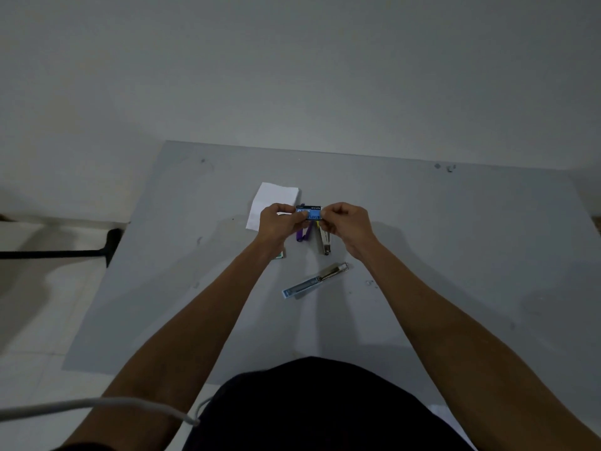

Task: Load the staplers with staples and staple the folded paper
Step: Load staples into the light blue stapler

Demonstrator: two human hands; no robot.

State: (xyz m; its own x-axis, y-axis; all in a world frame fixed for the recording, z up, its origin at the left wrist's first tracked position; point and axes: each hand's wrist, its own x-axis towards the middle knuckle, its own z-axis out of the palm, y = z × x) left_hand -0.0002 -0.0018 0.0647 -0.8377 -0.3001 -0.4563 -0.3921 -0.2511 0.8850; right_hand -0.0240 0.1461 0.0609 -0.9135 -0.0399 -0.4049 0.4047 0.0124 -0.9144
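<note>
We hold the small blue staple box (309,213) pinched between our left hand (279,221) and right hand (341,222), above the table (455,255). Best we slide it open gently, level, over the opened stapler (315,280); the folded paper (274,200) waits beyond.

Dim, flat light. Plain pale wall (292,66) fills the upper half, no marks. Grey table (455,239) pushed against it (a few dark specks near the far edge). Light tiled floor (29,320) at left, with a black bar-shaped object (55,253) lying on it.
</note>
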